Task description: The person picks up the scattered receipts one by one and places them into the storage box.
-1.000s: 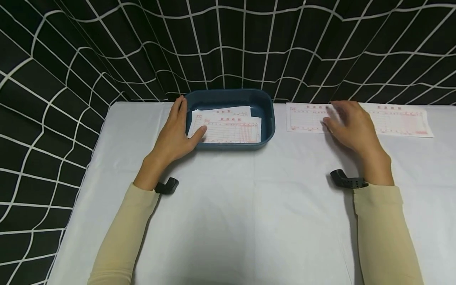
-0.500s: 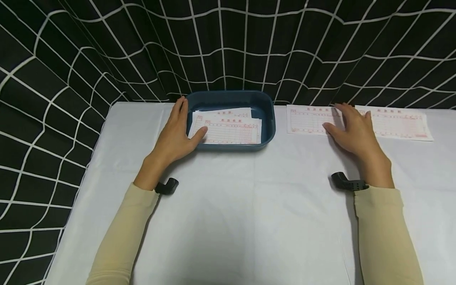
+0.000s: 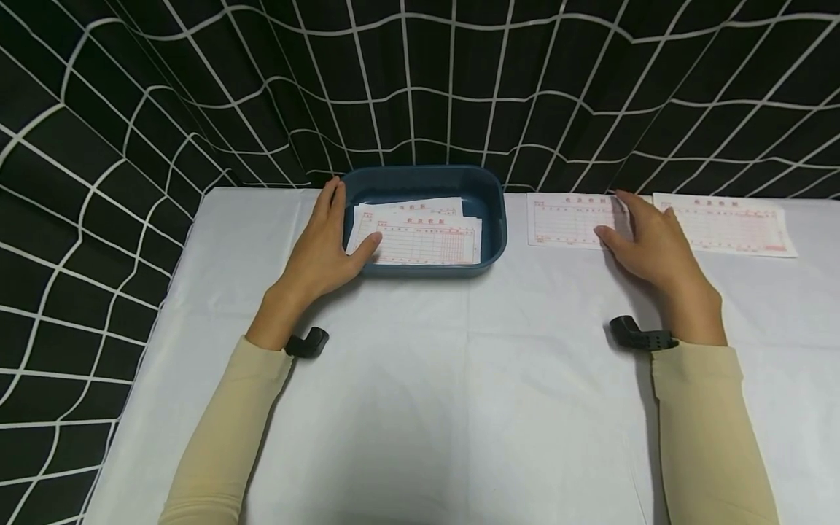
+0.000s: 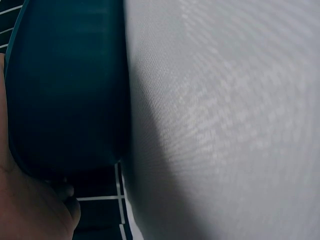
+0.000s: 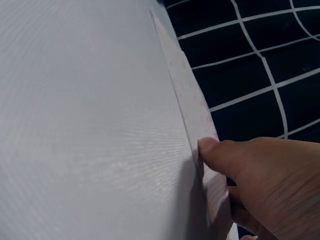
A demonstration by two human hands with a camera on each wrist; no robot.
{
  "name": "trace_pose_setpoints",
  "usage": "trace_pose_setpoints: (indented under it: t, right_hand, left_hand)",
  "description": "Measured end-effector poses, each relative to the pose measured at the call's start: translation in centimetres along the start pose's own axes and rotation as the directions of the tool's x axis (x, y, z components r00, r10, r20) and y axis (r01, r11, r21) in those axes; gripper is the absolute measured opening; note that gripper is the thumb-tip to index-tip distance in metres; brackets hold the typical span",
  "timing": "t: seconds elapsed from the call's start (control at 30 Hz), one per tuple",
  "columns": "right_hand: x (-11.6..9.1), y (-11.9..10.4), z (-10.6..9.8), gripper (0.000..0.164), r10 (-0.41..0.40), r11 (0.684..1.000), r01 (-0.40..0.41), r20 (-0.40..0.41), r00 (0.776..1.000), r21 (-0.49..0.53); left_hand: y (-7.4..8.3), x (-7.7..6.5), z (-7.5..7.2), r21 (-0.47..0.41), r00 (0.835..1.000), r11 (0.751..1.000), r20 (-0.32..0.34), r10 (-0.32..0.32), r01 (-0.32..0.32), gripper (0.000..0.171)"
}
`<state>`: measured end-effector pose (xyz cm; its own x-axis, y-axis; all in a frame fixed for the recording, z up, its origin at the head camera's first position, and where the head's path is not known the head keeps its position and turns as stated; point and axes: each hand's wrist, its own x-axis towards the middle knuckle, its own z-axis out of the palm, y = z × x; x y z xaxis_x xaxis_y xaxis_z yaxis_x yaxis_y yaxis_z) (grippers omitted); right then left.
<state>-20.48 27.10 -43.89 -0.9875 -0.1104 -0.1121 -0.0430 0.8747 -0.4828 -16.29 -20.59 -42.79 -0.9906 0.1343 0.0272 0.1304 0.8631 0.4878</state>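
Observation:
My left hand (image 3: 316, 248) holds the left end of a dark blue plastic tub (image 3: 494, 200), fingers along the outside and thumb over the front rim. Inside the tub lie white receipt slips (image 3: 429, 244) with red print, overlapping. At the right, my right hand (image 3: 656, 244) grips the right part of a receipt slip (image 3: 567, 221), thumb at its near edge and index finger at the far edge. In the right wrist view the thumb (image 5: 214, 151) presses the slip's edge; the other fingers are partly hidden. Just right of this hand lies another receipt slip (image 3: 738, 227), partly covered by it.
A white cloth (image 3: 459, 394) covers the table. Behind and to the left hangs a black curtain with white grid lines (image 3: 426, 87), close behind the tub and slips. Black straps with small camera mounts (image 3: 308, 343) sit on both wrists.
My right hand's fingers have settled around the left slip, and a gap now shows between this slip and the one to its right. The left hand and tub stay put.

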Motion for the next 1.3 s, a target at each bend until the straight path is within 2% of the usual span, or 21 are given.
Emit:
trace_pose_setpoints:
  t: [0.23, 0.5, 0.67, 0.83, 1.07, 1.3]
  right_hand:
    - [-0.2, -0.6, -0.2, 0.070, 0.024, 1.000, -0.024, -0.035, 0.999, -0.009]
    - [-0.2, -0.8, 0.0, 0.060, -0.004, 1.000, 0.008, -0.114, 0.993, 0.030]
    - [-0.4, -0.9, -0.4, 0.057, 0.015, 0.999, -0.011, -0.111, 0.994, 0.038]
    - [-0.8, -1.1, -1.1, 0.046, -0.005, 0.999, 0.011, -0.115, 0.993, 0.053]
    - [-1.6, -1.5, -2.4, 0.046, 0.049, 0.996, -0.041, -0.095, 0.994, 0.079]
    - [-2.0, -2.1, -3.6, 0.043, 0.024, 0.999, -0.019, -0.107, 0.994, 0.051]
  left_hand:
    - [0.1, -0.1, -0.1, 0.006, 1.000, 1.000, 0.005, -0.006, 0.006, 0.102]
    - [0.0, -0.1, 0.0, -0.012, 1.000, 1.000, 0.001, -0.001, 0.001, 0.102]
    - [-0.1, 0.0, 0.1, -0.016, 1.000, 1.000, 0.000, 0.005, -0.005, 0.102]
    - [-0.1, 0.1, 0.1, -0.011, 1.000, 1.000, 0.004, 0.002, -0.002, 0.102]
    - [0.0, 0.0, 0.1, -0.007, 1.000, 1.000, 0.004, 0.000, 0.001, 0.101]
    - [0.0, 0.0, 0.1, -0.010, 1.000, 1.000, -0.002, 0.002, -0.002, 0.101]
